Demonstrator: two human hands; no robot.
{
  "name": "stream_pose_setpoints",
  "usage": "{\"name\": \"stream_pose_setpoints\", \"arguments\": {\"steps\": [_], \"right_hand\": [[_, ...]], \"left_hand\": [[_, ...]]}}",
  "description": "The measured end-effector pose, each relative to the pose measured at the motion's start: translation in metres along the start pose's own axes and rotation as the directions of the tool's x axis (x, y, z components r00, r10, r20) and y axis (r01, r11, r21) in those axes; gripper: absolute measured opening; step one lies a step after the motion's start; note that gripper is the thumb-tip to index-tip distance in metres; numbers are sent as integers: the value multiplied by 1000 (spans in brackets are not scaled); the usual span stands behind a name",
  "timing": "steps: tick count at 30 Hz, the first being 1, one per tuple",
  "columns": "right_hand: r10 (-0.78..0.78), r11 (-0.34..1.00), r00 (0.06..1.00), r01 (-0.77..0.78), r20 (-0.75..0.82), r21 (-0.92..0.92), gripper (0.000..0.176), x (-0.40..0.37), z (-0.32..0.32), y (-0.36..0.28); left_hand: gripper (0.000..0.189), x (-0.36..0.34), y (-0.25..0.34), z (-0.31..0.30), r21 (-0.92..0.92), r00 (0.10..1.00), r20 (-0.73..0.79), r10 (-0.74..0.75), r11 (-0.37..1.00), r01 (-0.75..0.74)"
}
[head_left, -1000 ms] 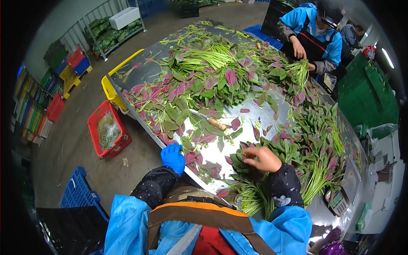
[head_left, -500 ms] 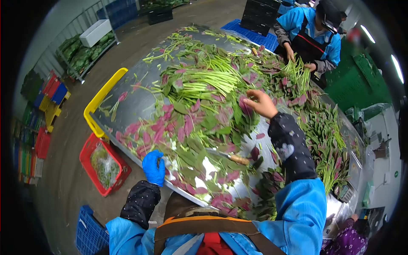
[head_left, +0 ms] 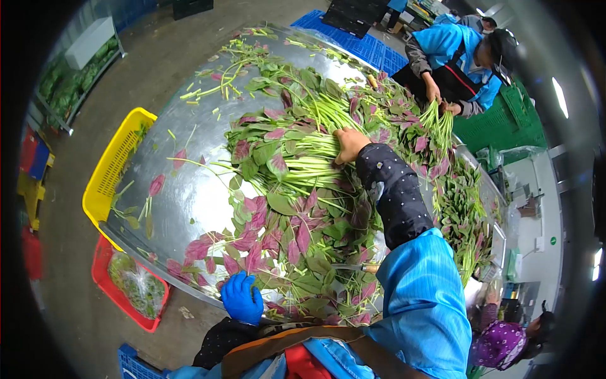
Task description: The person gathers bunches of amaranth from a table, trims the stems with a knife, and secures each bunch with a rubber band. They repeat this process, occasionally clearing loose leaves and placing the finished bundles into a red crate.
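Note:
A heap of leafy red amaranth point(head_left: 297, 142), with green stems and purple-green leaves, lies mid-table. My right hand point(head_left: 351, 145), bare, has its fingers and thumb around the stem side of this heap; the fingertips are partly hidden among the stems. At the near edge of the table my left hand point(head_left: 242, 299), in a blue glove, is over loose purple leaves point(head_left: 252, 259), fingers slightly bent and apart, holding nothing visible. A knife point(head_left: 353, 268) with a wooden handle lies on the leaves below my right forearm, which partly covers it.
The metal table point(head_left: 167, 211) carries scattered stems and leaves. A yellow basket point(head_left: 113, 174) and a red crate point(head_left: 129, 303) with bagged greens stand at its left. Across the table a co-worker point(head_left: 448, 69) holds a bunch of stems. Another person point(head_left: 499, 344) is at lower right.
My right hand has moved left and away from me, from the leaves beside the heap onto its stems. My left hand stays near the table edge. The whole view has shifted.

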State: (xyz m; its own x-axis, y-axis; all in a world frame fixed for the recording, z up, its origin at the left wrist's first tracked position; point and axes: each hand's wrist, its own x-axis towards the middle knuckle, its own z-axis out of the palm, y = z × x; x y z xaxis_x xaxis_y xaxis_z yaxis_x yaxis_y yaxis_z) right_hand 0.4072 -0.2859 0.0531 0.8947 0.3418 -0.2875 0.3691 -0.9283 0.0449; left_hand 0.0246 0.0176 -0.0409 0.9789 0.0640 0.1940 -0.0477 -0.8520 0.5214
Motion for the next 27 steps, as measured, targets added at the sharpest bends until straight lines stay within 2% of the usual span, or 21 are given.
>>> {"name": "stream_pose_setpoints", "arguments": {"steps": [2, 3, 6, 7, 8, 10, 12, 13, 14, 16, 17, 18, 20, 21, 23, 24, 27], "right_hand": [[16, 996, 999, -13, 29, -93, 81, 1, -6, -9], [6, 991, 1000, -10, -30, -134, 75, 2, -2, -11], [50, 989, 997, -41, 58, -142, 63, 9, -5, -12], [22, 989, 999, -14, 49, -149, 51, 9, -10, -14], [-12, 995, 999, 16, 47, -103, 47, 12, -17, -10], [15, 999, 1000, -16, 27, 46, 48, 20, -32, -7], [-69, 991, 993, 57, 97, 119, 49, 33, -51, 0], [-72, 981, 991, 49, 114, 187, 50, 24, -69, -10], [-31, 962, 977, -29, 210, 273, 51, 30, -67, -6], [-40, 967, 982, -8, 184, 255, 55, 32, -50, -2], [-29, 975, 967, -28, 252, 220, 59, 35, -38, -1], [-59, 987, 971, 22, 232, 159, 65, 33, -29, 4], [-69, 972, 990, 39, 121, 233, 68, 32, -17, 12], [-38, 976, 993, 12, 115, 218, 69, 31, -10, 14], [26, 981, 996, -42, 88, 187, 71, 20, -10, 3], [37, 980, 992, -60, 122, 187, 74, 19, -3, 1], [70, 958, 998, -67, 2, 279, 85, 10, 11, -1]], "left_hand": [[31, -2, -3, 2, 10, 1000, 12, -2, 1000, 2], [32, -2, -2, 3, 13, 1000, 10, -5, 1000, 5], [29, -1, 0, 1, 23, 999, 37, -19, 1000, 18], [30, -1, 1, 0, 29, 999, 46, -23, 999, 22], [30, 0, 1, 3, 28, 999, 32, -29, 999, 28], [30, -4, -1, 3, 23, 999, 28, -31, 999, 30], [30, -3, 2, 2, 19, 998, 41, -46, 999, 45], [30, -4, 0, 3, 19, 998, 41, -50, 999, 49], [30, -5, 0, 3, 21, 998, 41, -53, 998, 52], [29, -4, 1, 2, -1, 999, 3, -50, 999, 50], [29, -5, -1, 3, -17, 999, -17, -38, 999, 37], [29, -6, -2, 3, -34, 999, -34, -26, 999, 25], [28, 0, -4, 2, -143, 997, -62, -56, 989, 47], [27, 1, -3, 1, -197, 995, -70, -69, 979, 54], [25, 0, -1, 4, -147, 994, -61, -93, 986, 83], [24, 3, -1, 8, -120, 993, -68, -101, 988, 93], [23, 2, -3, 12, -102, 994, -87, -65, 993, 56]]}}
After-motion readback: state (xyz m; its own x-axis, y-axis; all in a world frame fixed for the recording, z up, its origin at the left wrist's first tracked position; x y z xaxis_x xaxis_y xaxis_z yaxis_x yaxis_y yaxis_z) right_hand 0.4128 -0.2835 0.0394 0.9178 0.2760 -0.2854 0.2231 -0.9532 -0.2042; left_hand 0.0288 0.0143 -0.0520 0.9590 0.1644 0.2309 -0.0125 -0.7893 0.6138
